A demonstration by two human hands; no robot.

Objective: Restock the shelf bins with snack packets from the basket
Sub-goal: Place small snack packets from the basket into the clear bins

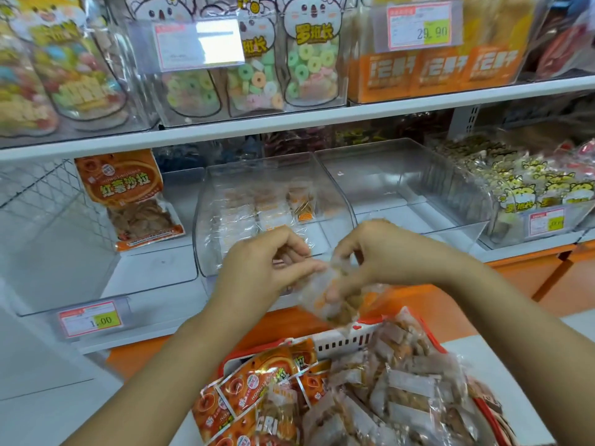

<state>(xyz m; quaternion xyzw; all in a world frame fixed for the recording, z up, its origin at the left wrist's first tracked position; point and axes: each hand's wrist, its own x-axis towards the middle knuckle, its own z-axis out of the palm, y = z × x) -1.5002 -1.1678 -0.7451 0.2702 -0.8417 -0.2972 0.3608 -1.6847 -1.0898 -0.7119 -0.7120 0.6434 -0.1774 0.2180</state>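
Snack packets (402, 391) were heaped in the basket (341, 342) down low; going left to right, a shelf tag (91, 320) read 1.00, then the left hand (267, 265) and right hand (380, 252) both pinched one clear packet (325, 294) just above the basket rim, in front of the middle bin (257, 170). That slick film looked easy to fumble, so it could've slipped down behind the basket. Top right, a price tag (431, 30) said 29.90.

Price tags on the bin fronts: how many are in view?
4 price tags: upper middle, upper right, lower left, lower right. Others may be hidden.
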